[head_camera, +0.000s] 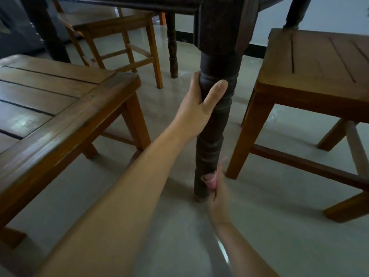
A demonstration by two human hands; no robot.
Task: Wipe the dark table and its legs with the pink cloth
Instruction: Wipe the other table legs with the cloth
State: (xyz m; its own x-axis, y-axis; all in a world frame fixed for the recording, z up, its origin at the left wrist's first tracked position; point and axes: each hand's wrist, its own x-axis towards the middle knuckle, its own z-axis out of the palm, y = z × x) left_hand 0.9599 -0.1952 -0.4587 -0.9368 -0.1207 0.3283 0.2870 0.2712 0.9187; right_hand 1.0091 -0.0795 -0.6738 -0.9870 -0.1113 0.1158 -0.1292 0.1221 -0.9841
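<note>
A dark turned table leg (211, 136) runs down the middle of the view from the dark table's corner block (217, 27) to the floor. My left hand (199, 102) is wrapped around the leg at its upper turned rings, thumb on the near side. My right hand (218, 196) is low by the foot of the leg and presses a bunched pink cloth (209, 179) against the leg's right side. Most of the cloth is hidden inside my fingers. Two other dark legs (172, 47) stand further back.
A brown wooden chair seat (60, 108) is close on the left, and another chair (311, 72) is close on the right, its legs and rungs near my right hand. A third wooden chair (119, 37) stands behind under the table. The floor (179, 226) is pale and glossy.
</note>
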